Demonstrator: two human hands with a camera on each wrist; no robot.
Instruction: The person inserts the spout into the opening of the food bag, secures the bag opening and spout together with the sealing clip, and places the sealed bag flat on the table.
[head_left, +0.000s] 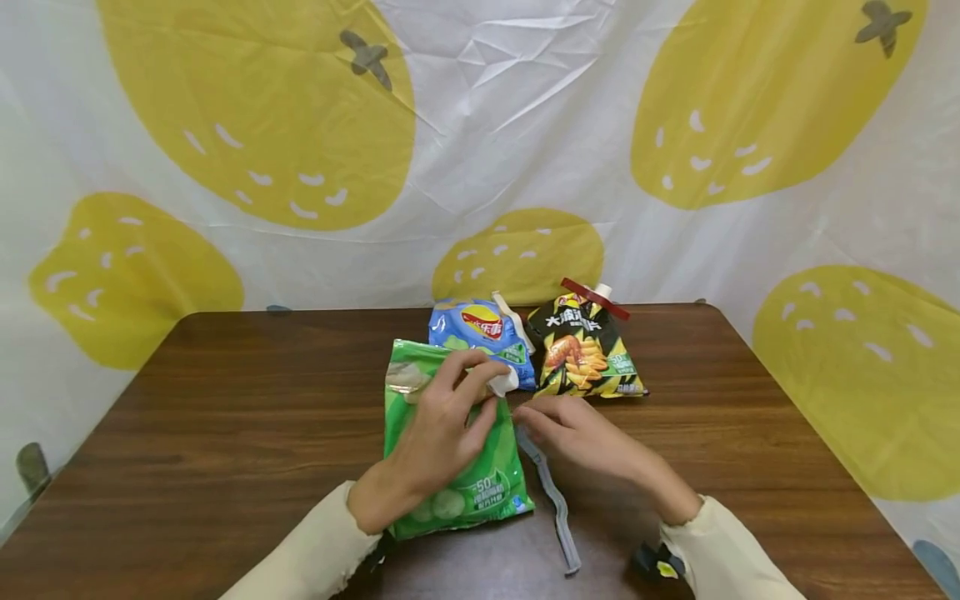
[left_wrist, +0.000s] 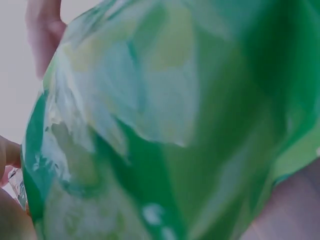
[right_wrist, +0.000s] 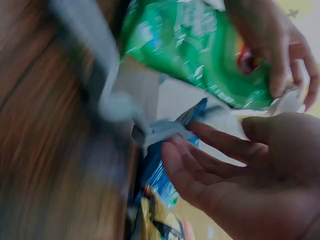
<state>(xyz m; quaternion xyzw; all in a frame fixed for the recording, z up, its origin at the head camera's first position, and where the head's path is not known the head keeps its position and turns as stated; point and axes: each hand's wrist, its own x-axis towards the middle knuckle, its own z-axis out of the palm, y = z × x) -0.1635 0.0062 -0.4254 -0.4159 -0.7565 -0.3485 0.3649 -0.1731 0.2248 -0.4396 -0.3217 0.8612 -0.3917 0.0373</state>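
Observation:
My left hand (head_left: 446, 417) lies across the front of a green chip bag (head_left: 487, 467), its fingers curled at the bag's upper right edge beside a white spout cap (head_left: 504, 383). In the left wrist view the green bag (left_wrist: 175, 125) fills most of the picture. My right hand (head_left: 573, 429) is just right of the bag, fingers loosely bent. A long grey clip strip (head_left: 555, 500) runs down from its fingertips. In the right wrist view the strip (right_wrist: 160, 131) meets the fingertips, while the thumb of the right hand (right_wrist: 235, 170) stays apart.
Behind the green bag are a blue chip bag (head_left: 468, 321) with a cream clip (head_left: 513, 321) and a black chip bag (head_left: 577, 346) with a red clip (head_left: 577, 290) and white cap. All stand toward the back of the wooden table (head_left: 247, 417), before a patterned cloth (head_left: 517, 167).

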